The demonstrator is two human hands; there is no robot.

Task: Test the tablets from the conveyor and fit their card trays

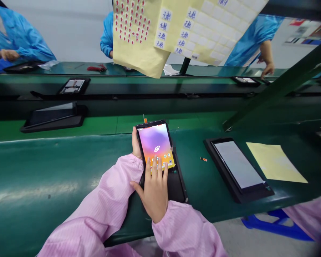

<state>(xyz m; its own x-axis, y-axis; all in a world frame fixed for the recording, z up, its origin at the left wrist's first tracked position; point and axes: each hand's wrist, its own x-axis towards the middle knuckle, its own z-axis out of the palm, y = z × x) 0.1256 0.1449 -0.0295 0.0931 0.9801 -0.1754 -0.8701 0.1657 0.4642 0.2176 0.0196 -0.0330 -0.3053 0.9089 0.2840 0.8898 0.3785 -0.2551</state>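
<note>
A tablet with a lit purple-to-orange home screen leans above a black foam tray on the bench. At its left edge, my left hand grips the side, with most of the fingers hidden behind it. My right hand lies over the lower part of the screen, fingers stretched out and slightly apart, thumb out to the left. Whether the fingertips press on the glass I cannot tell. An orange flex strip sticks up behind the tablet's top edge.
To the right, another tablet with a pale screen lies on a black tray, beside a yellow sheet. A small orange-and-white piece lies between. Beyond are a tilted dark panel, a green post, hanging label sheets and co-workers in blue.
</note>
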